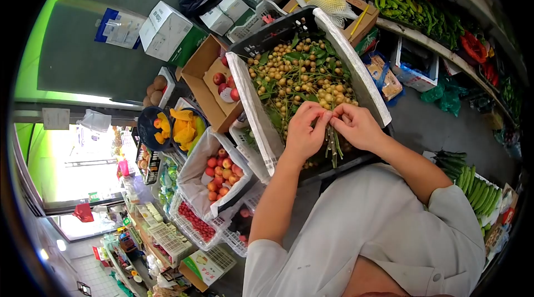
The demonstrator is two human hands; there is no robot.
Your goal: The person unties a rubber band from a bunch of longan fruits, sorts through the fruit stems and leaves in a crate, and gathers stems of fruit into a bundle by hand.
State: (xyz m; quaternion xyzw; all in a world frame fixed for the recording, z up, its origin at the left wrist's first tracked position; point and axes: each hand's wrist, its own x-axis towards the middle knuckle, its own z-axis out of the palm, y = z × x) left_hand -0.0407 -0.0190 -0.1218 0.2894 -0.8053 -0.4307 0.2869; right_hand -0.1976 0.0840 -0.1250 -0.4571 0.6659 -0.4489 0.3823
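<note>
A bunch of longans (336, 94) is held over the near side of a dark crate, its cut stems (334, 149) pointing down toward my body. My left hand (305, 130) is closed, its thumb and fingers pinching at the stems from the left. From the right, my right hand (357, 125) is closed on the same stems, its fingertips almost touching those of the left. The fingers hide the exact grip point. More longans (289, 69) with green leaves and twigs fill the dark crate (276, 37), which has pale liner flaps along its sides.
Left of the crate stand a cardboard box with red apples (219, 79), a lined crate of apples (218, 172) and a basket of small red fruit (196, 220). Green peppers (409, 8) lie on a shelf at upper right. Long green vegetables (483, 197) are at lower right.
</note>
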